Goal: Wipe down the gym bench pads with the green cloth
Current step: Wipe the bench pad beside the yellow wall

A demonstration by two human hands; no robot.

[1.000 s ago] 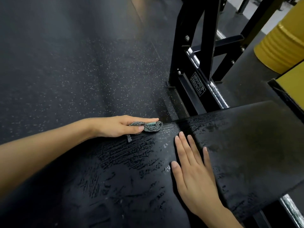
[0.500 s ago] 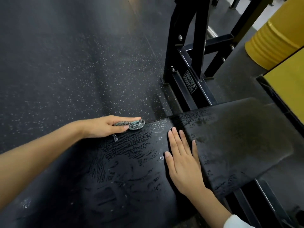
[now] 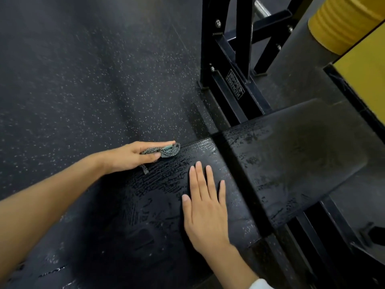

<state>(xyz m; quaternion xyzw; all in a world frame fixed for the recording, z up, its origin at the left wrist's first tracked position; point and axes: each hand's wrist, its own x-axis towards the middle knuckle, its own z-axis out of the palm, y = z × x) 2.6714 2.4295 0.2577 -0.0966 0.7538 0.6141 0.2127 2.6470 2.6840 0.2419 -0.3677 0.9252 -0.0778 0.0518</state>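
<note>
A black gym bench pad [image 3: 133,222] fills the lower middle, streaked with wet marks. A second black pad [image 3: 291,159] adjoins it on the right, across a narrow seam. My left hand [image 3: 129,156] pinches the bunched green cloth [image 3: 166,151] and presses it on the near pad's far edge. My right hand [image 3: 205,207] lies flat on the near pad with fingers spread, just left of the seam, holding nothing.
A black steel frame [image 3: 233,65] with a white label stands behind the pads. Yellow cylinder [image 3: 341,21] and a yellow panel [image 3: 366,74] sit at the upper right. Speckled dark rubber floor [image 3: 83,80] spreads to the left.
The view shifted, so both hands sit further left in frame than one second ago. The left hand with the cloth stays on the pad's far edge; the right hand stays flat.
</note>
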